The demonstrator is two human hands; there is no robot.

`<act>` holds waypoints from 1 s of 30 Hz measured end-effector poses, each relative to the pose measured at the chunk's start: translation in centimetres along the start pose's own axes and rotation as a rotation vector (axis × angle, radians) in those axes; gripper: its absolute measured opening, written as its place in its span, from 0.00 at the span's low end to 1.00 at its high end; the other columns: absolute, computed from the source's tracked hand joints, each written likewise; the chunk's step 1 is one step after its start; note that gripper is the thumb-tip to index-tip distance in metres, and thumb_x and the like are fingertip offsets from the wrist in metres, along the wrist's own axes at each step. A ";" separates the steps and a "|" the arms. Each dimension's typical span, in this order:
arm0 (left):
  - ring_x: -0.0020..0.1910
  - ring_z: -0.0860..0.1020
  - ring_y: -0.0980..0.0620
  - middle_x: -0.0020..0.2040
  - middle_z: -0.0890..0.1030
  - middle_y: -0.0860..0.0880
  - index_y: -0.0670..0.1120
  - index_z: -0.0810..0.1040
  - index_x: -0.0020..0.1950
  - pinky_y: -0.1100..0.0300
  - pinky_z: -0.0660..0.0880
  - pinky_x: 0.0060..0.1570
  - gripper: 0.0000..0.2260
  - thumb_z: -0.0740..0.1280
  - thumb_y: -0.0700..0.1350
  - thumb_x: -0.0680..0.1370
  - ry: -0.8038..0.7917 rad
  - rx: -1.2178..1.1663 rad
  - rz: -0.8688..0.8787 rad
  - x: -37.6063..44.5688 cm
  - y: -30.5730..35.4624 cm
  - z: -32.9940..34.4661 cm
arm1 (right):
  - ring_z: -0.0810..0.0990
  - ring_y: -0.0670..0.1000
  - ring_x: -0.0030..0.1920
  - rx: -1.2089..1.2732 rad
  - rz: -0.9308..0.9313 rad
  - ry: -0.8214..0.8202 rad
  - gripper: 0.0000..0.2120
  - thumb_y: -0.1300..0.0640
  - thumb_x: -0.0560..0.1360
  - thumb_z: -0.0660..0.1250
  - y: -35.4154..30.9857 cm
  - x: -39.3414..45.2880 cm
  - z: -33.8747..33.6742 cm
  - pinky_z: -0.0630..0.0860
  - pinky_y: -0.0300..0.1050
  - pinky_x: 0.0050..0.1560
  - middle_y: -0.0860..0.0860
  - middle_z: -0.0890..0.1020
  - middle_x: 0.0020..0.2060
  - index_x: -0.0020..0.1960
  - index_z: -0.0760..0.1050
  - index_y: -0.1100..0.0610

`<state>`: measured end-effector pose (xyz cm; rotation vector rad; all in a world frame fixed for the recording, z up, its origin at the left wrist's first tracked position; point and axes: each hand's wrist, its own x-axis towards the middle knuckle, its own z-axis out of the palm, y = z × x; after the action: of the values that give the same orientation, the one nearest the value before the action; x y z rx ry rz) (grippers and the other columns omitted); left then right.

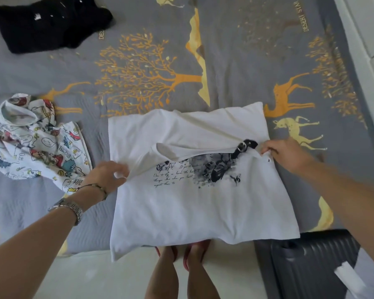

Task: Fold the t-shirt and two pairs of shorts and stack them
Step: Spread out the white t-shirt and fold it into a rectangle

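The white t-shirt (192, 201) lies on the bed (225, 50) at the middle of its near edge, printed side up, with its lower hem hanging over that edge toward the floor. The print shows a dark animal figure and several lines of script. The upper part of the garment is folded forward over the print, so the neck opening faces the person and a plain white panel covers the top half.

The left hand (108, 175) is at the left edge of the t-shirt. Its fingers are curled and pinch a fold of the white fabric. A metal watch (70, 209) and a thin bracelet (95, 187) sit on the left wrist.

The right hand (285, 152) is at the right edge of the t-shirt, level with the fold line. Its fingertips pinch the fabric edge, narrow, with the thumb side toward the garment.

The cartoon-print shorts (37, 143) lie crumpled at the left edge of the bed, just beside the t-shirt and partly under the left forearm. They are unfolded, white with multicoloured drawings.

The black shorts (50, 22) lie bunched at the far left corner of the bed, well apart from the other 2 garments.

The bed cover is grey with orange trees, deer and the words DESERT STAR. A dark ribbed suitcase (311, 260) stands on the floor at the near right corner of the bed. The person's 2 feet show below the hem.
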<state>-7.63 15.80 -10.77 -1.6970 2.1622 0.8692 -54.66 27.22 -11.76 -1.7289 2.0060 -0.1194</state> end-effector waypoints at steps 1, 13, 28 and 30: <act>0.61 0.71 0.46 0.54 0.79 0.47 0.53 0.75 0.41 0.53 0.68 0.59 0.07 0.69 0.42 0.73 0.002 0.016 0.006 0.0 -0.1 -0.1 | 0.80 0.59 0.36 -0.037 0.004 0.005 0.13 0.74 0.71 0.60 0.4 0.2 -0.1 0.76 0.50 0.36 0.60 0.84 0.41 0.44 0.81 0.63; 0.64 0.70 0.53 0.58 0.79 0.52 0.54 0.84 0.42 0.54 0.68 0.65 0.05 0.74 0.44 0.69 -0.030 0.069 0.096 0.0 -0.7 0.4 | 0.78 0.51 0.60 0.048 -0.015 -0.057 0.13 0.69 0.71 0.69 2.2 -1.0 0.7 0.69 0.40 0.57 0.56 0.81 0.58 0.53 0.83 0.58; 0.52 0.75 0.57 0.52 0.79 0.58 0.69 0.73 0.33 0.60 0.70 0.58 0.12 0.75 0.54 0.67 -0.254 0.082 0.113 0.9 -0.3 -0.8 | 0.78 0.47 0.61 -0.068 -0.035 -0.256 0.10 0.61 0.71 0.72 2.9 0.2 -0.2 0.76 0.48 0.60 0.47 0.81 0.57 0.50 0.84 0.50; 0.42 0.77 0.60 0.50 0.82 0.57 0.67 0.76 0.34 0.67 0.71 0.52 0.10 0.74 0.53 0.68 -0.144 -0.097 0.050 1.7 0.4 -1.9 | 0.82 0.48 0.54 -0.100 -0.010 -0.291 0.08 0.58 0.71 0.71 2.0 1.2 -1.4 0.78 0.47 0.54 0.45 0.84 0.52 0.46 0.84 0.47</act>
<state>-8.20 13.37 -10.10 -1.5765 2.1055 1.0909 -57.16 26.11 -11.65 -1.7054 1.8168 0.2212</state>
